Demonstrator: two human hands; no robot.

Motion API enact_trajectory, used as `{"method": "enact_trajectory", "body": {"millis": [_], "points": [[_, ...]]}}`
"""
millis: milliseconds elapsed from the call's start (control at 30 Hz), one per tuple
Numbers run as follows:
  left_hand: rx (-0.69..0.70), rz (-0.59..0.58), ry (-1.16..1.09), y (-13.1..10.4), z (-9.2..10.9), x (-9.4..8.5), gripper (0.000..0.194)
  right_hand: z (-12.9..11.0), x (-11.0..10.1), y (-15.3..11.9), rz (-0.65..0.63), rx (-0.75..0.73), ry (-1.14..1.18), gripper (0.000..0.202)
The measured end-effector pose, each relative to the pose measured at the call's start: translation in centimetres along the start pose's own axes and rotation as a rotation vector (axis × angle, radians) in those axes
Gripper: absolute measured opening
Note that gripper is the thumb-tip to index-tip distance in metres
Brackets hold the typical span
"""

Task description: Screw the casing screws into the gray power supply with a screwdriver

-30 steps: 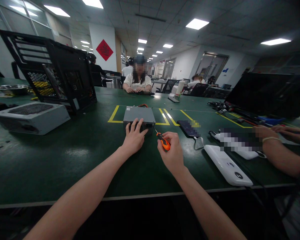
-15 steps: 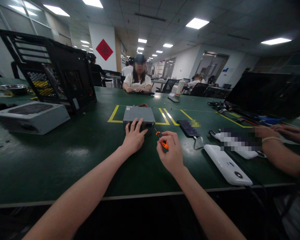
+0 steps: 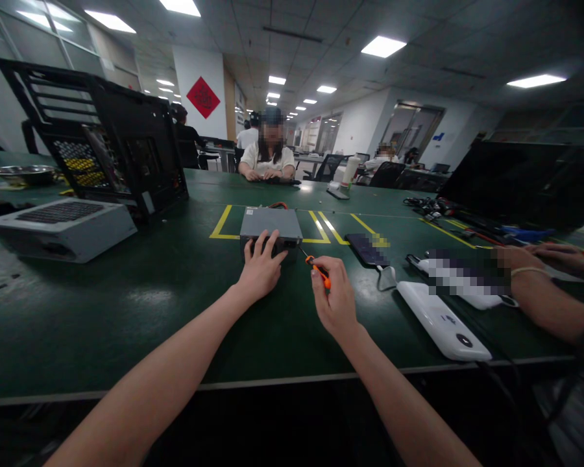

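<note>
A grey metal power supply (image 3: 271,222) lies on the green table before me, with red wires at its back. My left hand (image 3: 261,264) steadies it, fingers spread over its front face and top edge, covering part of that face. To its right, my right hand (image 3: 335,292) grips a screwdriver (image 3: 327,281) by its orange and black handle. The thin shaft points up and left, with its tip at the lower right corner of the front face. Whether the tip sits in a screw is too small to tell.
At left stand a black computer case (image 3: 121,143), another power supply (image 3: 63,227) and a metal bowl (image 3: 24,174). A phone (image 3: 366,250) and a white power bank (image 3: 440,319) lie at right, near another person's arm (image 3: 555,298). Someone sits across the table.
My right hand has shifted slightly right, and its fingers have changed position round the screwdriver handle. My left hand and the power supply have stayed in place.
</note>
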State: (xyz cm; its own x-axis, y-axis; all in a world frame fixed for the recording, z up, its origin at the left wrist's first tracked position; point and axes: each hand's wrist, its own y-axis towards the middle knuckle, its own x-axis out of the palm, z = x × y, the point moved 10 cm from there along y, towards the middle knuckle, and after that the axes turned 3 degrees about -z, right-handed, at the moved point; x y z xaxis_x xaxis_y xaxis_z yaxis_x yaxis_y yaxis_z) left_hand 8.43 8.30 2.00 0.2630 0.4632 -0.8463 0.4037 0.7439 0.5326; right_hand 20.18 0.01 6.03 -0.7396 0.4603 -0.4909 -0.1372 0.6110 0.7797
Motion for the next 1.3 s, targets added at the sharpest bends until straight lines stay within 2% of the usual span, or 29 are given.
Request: {"method": "enact_trajectory", "body": {"millis": [100,233,433,567,633,767,933,1000,1167,1300], "points": [[-0.004,-0.005,0.007,0.0,0.0,0.0,0.04,0.1,-0.5,-0.1,0.054,-0.001,0.002,0.018],[-0.009,-0.003,0.018,0.0,-0.1,0.0,0.04,-0.2,0.0,-0.1,0.003,-0.028,-0.021,0.009],[0.001,0.001,0.011,-0.1,0.0,-0.1,0.04,0.9,-0.6,-0.2,0.085,0.058,0.036,0.017],[-0.002,0.003,0.002,-0.1,0.0,-0.2,0.041,-0.4,-0.2,-0.1,0.021,-0.038,-0.025,0.007],[-0.002,0.003,0.001,-0.1,0.0,-0.2,0.041,-0.4,0.0,0.0,-0.011,-0.033,-0.027,0.009],[0.001,-0.003,0.014,-0.1,0.0,-0.1,0.041,0.4,-0.4,-0.1,0.04,0.032,0.011,0.018],[0.002,0.001,0.02,-0.1,0.0,-0.1,0.041,-0.5,0.0,-0.1,-0.004,-0.041,-0.047,0.008],[0.0,0.006,0.02,-0.1,0.0,-0.1,0.041,-0.2,0.0,-0.1,-0.006,-0.022,-0.043,0.008],[0.004,0.023,0.017,-0.1,0.1,-0.2,0.041,0.6,-0.7,-0.2,0.083,0.04,-0.012,0.014],[0.016,0.064,-0.007,-0.1,0.3,-0.5,0.041,-0.1,0.0,0.0,-0.002,-0.014,-0.05,0.006]]}}
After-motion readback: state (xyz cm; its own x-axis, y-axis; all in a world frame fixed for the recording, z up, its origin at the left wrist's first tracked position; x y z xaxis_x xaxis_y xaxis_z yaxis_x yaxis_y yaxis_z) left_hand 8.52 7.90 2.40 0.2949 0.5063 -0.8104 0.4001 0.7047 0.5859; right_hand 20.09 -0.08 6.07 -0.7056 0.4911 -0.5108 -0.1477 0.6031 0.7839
